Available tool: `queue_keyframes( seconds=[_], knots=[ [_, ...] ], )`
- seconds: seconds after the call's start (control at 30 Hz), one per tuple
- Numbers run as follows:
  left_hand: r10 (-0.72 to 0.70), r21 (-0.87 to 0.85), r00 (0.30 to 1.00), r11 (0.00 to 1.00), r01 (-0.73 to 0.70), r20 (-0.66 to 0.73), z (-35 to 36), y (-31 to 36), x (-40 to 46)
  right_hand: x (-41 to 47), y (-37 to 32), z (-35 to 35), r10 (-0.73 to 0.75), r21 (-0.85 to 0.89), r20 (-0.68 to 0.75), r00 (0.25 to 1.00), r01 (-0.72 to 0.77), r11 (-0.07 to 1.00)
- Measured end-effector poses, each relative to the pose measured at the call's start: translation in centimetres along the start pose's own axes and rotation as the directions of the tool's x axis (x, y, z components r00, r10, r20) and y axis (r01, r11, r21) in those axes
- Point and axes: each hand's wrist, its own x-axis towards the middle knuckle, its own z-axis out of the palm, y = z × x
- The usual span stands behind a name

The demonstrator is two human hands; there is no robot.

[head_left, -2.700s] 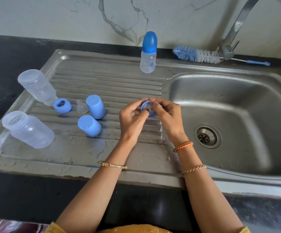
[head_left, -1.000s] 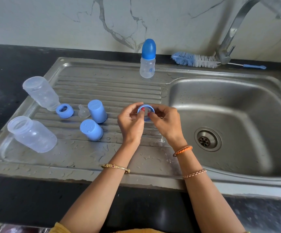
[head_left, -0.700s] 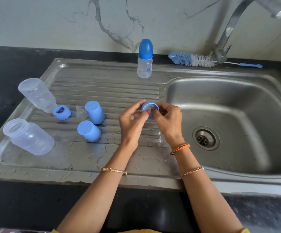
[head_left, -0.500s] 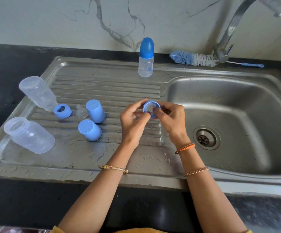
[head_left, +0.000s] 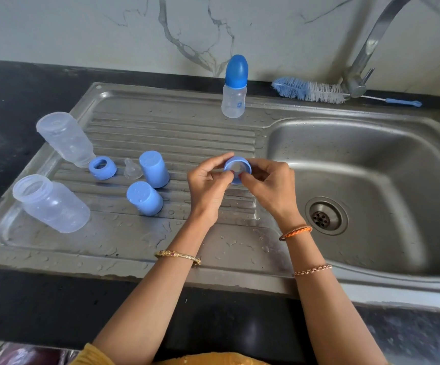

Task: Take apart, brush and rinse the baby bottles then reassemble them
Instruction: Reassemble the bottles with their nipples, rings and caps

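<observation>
Both hands, left (head_left: 208, 184) and right (head_left: 269, 184), pinch the blue collar ring (head_left: 237, 169) between them above the drainboard (head_left: 161, 133).

I can make out only one mark: a small blue square logo on the assembled bottle (head_left: 234, 97), well beyond my fingertips (head_left: 230, 174), possibly a letter, too small to read.

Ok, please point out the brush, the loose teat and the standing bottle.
brush (head_left: 309, 90), head view, on its bristles.
loose teat (head_left: 132, 170), head view, on its clear body.
standing bottle (head_left: 233, 102), head view, on its clear body.
</observation>
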Motion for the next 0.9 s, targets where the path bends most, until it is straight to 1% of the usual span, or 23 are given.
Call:
queue_keyframes(
  seconds=[0.07,0.17,0.3,0.33,0.4,0.47,0.5,0.53,0.6,0.63,0.7,0.77,0.83,0.9],
  knots=[
    [-0.013,0.012,1.0,1.0,0.013,0.02,-0.1,0.1,0.0,0.1,0.0,0.1,0.006,-0.001,-0.032,0.999,-0.006,1.0],
    [0.009,0.028,0.998,1.0,-0.01,0.056,-0.1,-0.1,0.0,0.2,0.1,0.0,0.017,0.02,-0.045,0.999,-0.017,1.0],
    [0.036,0.041,0.996,0.998,-0.04,0.084,-0.1,-0.1,0.0,0.2,0.3,0.0,0.024,0.111,-0.039,0.999,-0.019,0.994],
    [0.04,0.043,0.997,0.998,-0.043,0.072,-0.1,-0.1,0.1,0.3,0.4,0.0,0.013,0.141,-0.014,1.0,-0.011,0.99],
    [0.044,0.044,0.999,0.998,-0.045,0.03,-0.3,-0.1,0.2,0.3,0.4,-0.3,0.011,0.267,0.104,0.995,-0.039,0.963],
    [0.022,0.037,1.0,0.999,-0.022,0.003,-0.3,0.1,0.2,0.4,0.7,-0.9,0.024,0.41,0.271,0.962,-0.138,0.902],
    [-0.006,0.024,1.0,1.0,0.006,0.001,-0.3,0.2,0.3,0.5,1.1,-1.2,0.021,0.449,0.338,0.941,-0.181,0.875],
    [-0.041,0.004,0.999,0.999,0.041,0.005,-0.3,0.3,0.3,0.6,1.5,-1.5,0.019,0.477,0.381,0.924,-0.214,0.853],
    [-0.096,-0.051,0.995,0.994,0.098,0.037,-0.1,0.7,0.2,0.9,2.1,-1.8,0.027,0.506,0.406,0.914,-0.249,0.826],
    [-0.105,-0.072,0.992,0.991,0.11,0.063,0.0,0.9,0.1,1.0,2.2,-1.8,0.016,0.494,0.394,0.919,-0.226,0.839],
    [-0.093,-0.082,0.989,0.991,0.103,0.117,0.2,1.3,0.0,0.9,2.1,-1.5,-0.059,0.463,0.337,0.94,-0.111,0.879],
    [-0.068,-0.083,0.986,0.993,0.081,0.153,0.4,1.6,0.0,0.7,1.8,-1.1,-0.138,0.481,0.262,0.955,-0.006,0.877],
    [-0.037,-0.063,0.983,0.997,0.049,0.179,0.4,1.8,0.1,0.7,1.7,-0.7,-0.157,0.472,0.162,0.974,0.064,0.879],
    [0.038,0.018,0.974,0.999,-0.043,0.223,0.0,1.5,0.3,0.8,1.7,-0.3,-0.142,0.429,0.084,0.986,0.093,0.899]
  ],
)
